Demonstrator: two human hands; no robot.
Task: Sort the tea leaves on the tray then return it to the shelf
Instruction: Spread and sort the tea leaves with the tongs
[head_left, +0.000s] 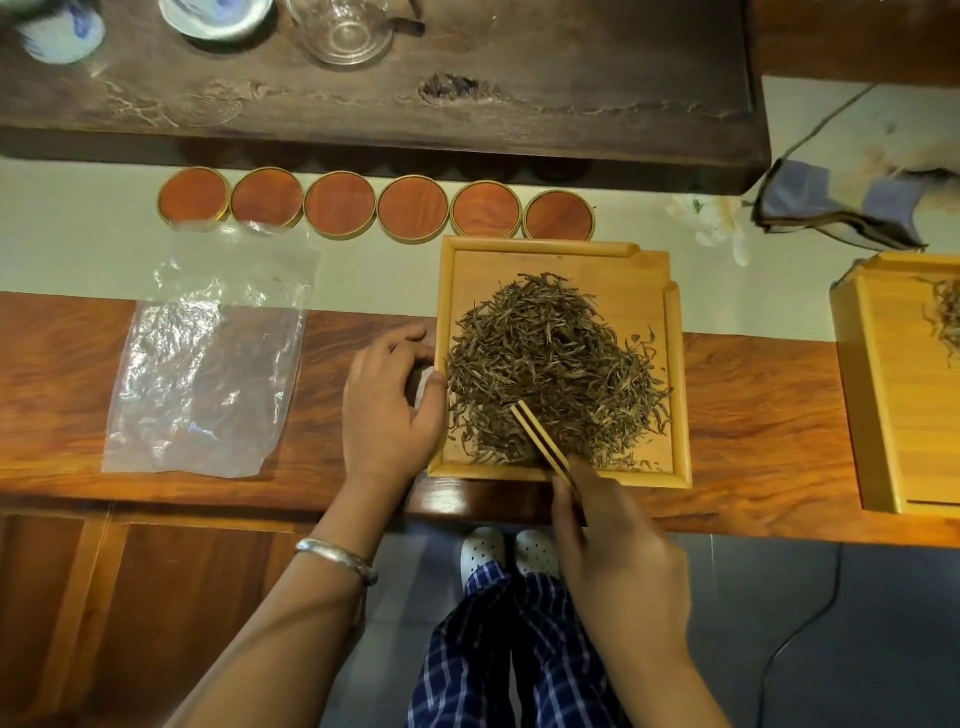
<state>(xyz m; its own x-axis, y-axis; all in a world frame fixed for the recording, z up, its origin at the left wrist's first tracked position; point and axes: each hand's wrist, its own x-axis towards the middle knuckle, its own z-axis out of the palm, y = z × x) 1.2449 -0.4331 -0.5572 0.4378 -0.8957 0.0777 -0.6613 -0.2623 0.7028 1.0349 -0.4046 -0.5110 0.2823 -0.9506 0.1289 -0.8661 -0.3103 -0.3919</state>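
- The square bamboo tray sits on the wooden counter, its near rim close to the counter's front edge and its far part reaching onto the pale runner
- Bare counter lies open to the tray's right, up to a second tray at the frame's edge; on the left a flat clear plastic bag lies well apart
- Just behind the tray runs a row of six round wooden coasters, the rightmost ones almost touching its far rim
- The left hand rests against the tray's left rim, fingers loosely curled, the thumb pressed at the rim; a silver bracelet circles the wrist
- The right hand pinches a pair of bamboo tweezers, fingers closed round the handle; the tips are nearly together, dipped into the near side of the leaves
- The tea leaves form one loose heap of thin, dark brown-green slivers, with strays scattered toward the right and near rims
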